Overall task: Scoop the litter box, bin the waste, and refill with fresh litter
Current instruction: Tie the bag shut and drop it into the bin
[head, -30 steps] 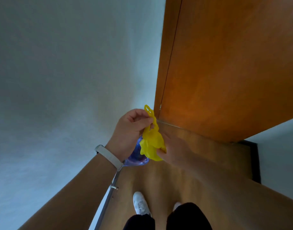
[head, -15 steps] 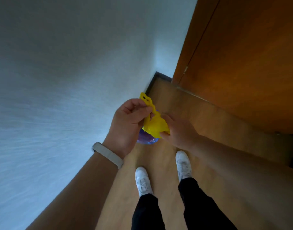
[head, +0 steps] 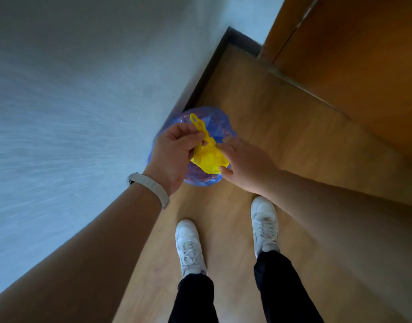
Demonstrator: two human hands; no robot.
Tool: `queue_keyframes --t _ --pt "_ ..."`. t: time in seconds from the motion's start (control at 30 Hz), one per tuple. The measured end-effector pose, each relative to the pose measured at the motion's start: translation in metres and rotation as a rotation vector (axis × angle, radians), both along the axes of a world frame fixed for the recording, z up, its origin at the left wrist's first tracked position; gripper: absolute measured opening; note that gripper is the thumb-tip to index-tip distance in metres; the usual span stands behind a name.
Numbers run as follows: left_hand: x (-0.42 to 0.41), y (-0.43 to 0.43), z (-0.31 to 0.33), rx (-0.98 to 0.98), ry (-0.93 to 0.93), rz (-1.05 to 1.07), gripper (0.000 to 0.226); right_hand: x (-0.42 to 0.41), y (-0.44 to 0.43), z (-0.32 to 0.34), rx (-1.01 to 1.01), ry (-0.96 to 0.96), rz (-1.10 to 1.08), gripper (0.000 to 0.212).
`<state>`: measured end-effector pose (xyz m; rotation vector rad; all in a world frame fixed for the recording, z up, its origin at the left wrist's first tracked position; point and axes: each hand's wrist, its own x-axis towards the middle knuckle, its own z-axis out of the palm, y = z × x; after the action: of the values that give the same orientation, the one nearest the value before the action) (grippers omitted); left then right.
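Both arms are stretched down over the blue-lined bin [head: 201,180] by the wall. The yellow bag [head: 209,158] is pinched at its handle by the curled left hand [head: 174,150], while it's only touched by the loosely spread right hand [head: 244,164].

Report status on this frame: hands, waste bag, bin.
Left hand pinching yellow waste bag by its handles. Right hand open, fingers touching the bag. Bag directly above blue-lined bin. Nothing blocking.
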<state>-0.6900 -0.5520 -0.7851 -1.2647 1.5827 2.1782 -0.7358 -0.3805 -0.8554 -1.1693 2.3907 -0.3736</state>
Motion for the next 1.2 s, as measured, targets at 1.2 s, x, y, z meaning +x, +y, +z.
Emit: queue_keyframes --t 1.2 --pt "0.100 -0.039 0.363 -1.280 0.026 -0.906 0.069 0.043 -0.005 0.457 0.159 0.133 -0.281 0.045"
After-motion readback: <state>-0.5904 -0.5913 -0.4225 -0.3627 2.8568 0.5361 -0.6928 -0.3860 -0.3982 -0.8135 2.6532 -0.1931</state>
